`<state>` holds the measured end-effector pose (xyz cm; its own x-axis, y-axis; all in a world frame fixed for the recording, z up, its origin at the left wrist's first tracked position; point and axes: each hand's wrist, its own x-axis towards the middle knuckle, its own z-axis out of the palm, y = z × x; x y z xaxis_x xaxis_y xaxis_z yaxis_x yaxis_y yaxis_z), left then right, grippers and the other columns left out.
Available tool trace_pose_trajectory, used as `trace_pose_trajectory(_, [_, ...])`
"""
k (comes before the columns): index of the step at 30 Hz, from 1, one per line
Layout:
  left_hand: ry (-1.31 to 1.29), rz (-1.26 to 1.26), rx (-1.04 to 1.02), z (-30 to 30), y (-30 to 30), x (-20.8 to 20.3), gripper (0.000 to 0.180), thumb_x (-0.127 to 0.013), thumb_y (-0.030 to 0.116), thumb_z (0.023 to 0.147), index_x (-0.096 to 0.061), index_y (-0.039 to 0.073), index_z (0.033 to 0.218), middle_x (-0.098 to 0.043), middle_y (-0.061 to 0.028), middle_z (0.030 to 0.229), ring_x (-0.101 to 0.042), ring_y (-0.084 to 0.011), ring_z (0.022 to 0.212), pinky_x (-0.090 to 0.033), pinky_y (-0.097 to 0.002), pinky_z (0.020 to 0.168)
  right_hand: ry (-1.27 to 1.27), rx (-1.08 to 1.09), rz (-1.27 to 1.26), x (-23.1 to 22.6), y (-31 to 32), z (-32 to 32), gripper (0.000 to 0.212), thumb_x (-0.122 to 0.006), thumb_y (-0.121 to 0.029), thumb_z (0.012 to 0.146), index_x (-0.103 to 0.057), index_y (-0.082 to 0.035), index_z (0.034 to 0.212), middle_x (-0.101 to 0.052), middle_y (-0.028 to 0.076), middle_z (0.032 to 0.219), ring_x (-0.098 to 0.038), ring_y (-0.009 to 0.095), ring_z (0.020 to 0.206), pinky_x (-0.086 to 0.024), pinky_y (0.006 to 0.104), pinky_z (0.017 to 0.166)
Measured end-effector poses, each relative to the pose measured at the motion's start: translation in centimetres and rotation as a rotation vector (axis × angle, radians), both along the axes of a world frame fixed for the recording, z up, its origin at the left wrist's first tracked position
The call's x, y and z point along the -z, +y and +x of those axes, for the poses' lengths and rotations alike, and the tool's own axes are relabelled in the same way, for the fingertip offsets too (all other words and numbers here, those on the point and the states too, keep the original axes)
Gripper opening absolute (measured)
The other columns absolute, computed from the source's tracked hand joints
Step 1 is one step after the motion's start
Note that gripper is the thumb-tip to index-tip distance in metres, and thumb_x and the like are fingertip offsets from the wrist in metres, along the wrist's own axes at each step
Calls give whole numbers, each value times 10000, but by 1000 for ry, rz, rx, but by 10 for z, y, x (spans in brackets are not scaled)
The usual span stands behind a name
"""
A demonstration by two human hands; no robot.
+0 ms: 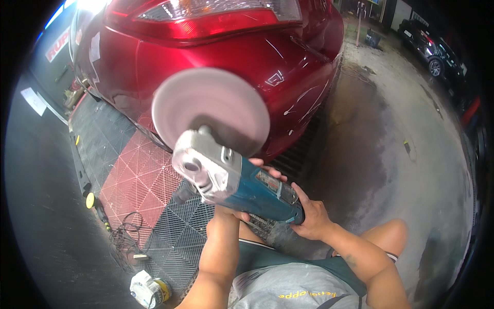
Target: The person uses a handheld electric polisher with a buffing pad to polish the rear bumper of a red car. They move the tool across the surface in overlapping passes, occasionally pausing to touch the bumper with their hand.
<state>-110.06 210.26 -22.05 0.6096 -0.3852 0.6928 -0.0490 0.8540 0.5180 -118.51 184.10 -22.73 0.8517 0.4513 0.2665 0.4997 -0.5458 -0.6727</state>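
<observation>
A blue rotary polisher (265, 193) with a silver metal head is held in both my hands. My left hand (234, 212) wraps its body from below behind the head; fingertips show along the far side. At the rear end, my right hand (312, 217) grips the casing, thumb on top. The round, pale pad (206, 103) is smeared by motion and faces the glossy dark red car bumper (293, 77) below the tail light (221, 26). Whether the pad's hidden face touches the paint, I cannot tell. A black side handle (185, 193) sticks out beside the head.
Red and dark grey grid floor tiles (139, 180) lie to the left, with a tangled cord (123, 237), a tool with a yellow pad (91, 201) and a white container (146, 289). Wet-looking concrete (406, 170) stretches right toward a parked dark car (432, 51).
</observation>
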Motion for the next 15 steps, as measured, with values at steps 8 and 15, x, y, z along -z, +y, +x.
trace_pose_trajectory(8, [124,62,-89,-35,-25,80,1196,-1060,162,763,-354,77,1725,-544,-337,1609,-495,-593,1533,-449,-746,1239,-18,-116,-137,50,-45,11,1227,-919,-176,739,-290,-182,1793,-799,170,1274,-800,407,1024,-652,524,879])
trace_pose_trajectory(15, [86,96,-283,-19,-40,36,1188,-1103,131,689,-434,42,1667,-584,-326,1572,-541,-525,1526,-491,-680,1237,-114,-318,19,42,-60,82,1221,-918,-165,717,-319,-176,1782,-798,163,1253,-798,403,1020,-651,511,866])
